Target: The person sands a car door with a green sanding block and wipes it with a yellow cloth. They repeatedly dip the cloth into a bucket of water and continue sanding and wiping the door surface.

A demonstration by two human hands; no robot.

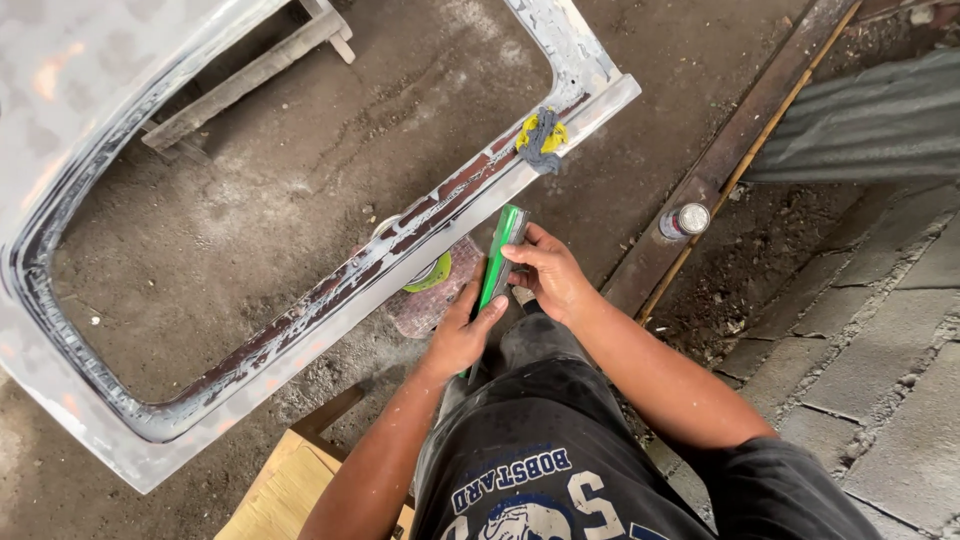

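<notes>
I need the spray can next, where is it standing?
In the head view the spray can stands upright on the rusty steel beam, right of the person's right hand and the green sanding block.

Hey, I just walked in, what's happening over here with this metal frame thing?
A person holds a long green sanding block in both hands, the left hand low on it and the right hand near its top. It lies along the edge of a sanded grey vehicle panel with a big window opening. A yellow and grey glove lies on that edge, and a small can stands on a steel beam nearby.
</notes>
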